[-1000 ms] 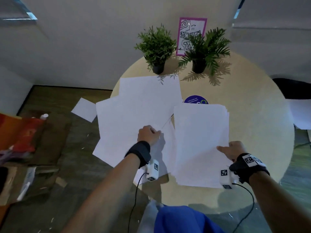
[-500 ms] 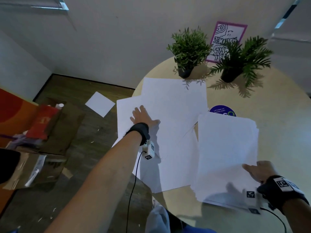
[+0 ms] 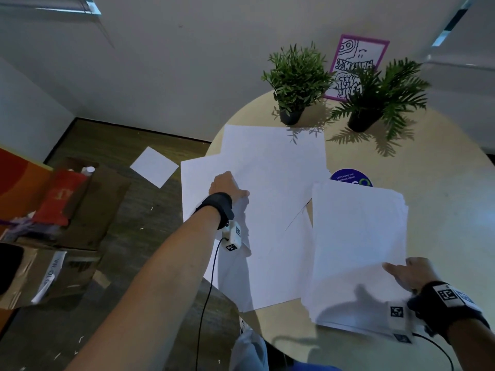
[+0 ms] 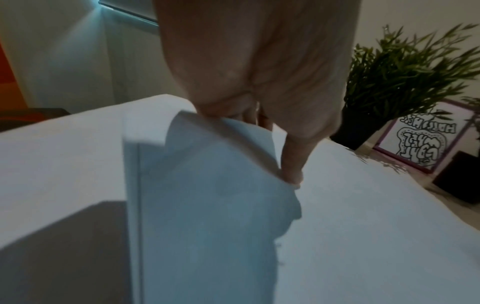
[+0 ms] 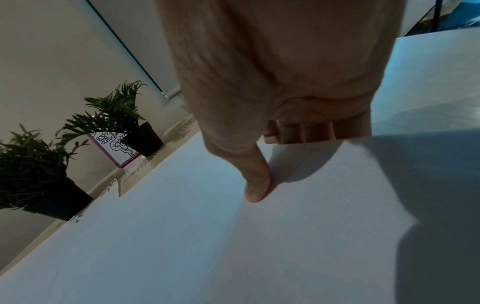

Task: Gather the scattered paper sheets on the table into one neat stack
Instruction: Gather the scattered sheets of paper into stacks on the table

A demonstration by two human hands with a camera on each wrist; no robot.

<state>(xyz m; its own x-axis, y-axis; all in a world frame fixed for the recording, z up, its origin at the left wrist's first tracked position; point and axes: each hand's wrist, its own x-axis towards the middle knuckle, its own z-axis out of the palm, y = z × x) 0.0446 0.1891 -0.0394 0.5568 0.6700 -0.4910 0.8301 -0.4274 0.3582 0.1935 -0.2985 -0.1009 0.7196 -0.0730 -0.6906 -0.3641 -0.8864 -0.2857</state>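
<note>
A thick stack of white paper (image 3: 359,236) lies on the right part of the round beige table (image 3: 442,188). My right hand (image 3: 401,271) holds the stack's near right edge, with the thumb (image 5: 255,191) on top and the fingers curled under. Several loose white sheets (image 3: 273,167) overlap on the left, some hanging over the table's edge. My left hand (image 3: 233,187) pinches the left edge of one loose sheet (image 4: 207,195). That edge curls up between the thumb (image 4: 293,172) and the fingers.
Two potted plants (image 3: 294,76) (image 3: 385,95) and a pink-framed picture (image 3: 356,57) stand at the table's far side. A blue round sticker (image 3: 351,178) shows behind the stack. One white sheet (image 3: 154,167) lies on the floor, near cardboard boxes (image 3: 80,204).
My left hand moved away from the middle to the left sheets, lay flat there, and now pinches a sheet's edge. The right hand keeps its hold on the stack.
</note>
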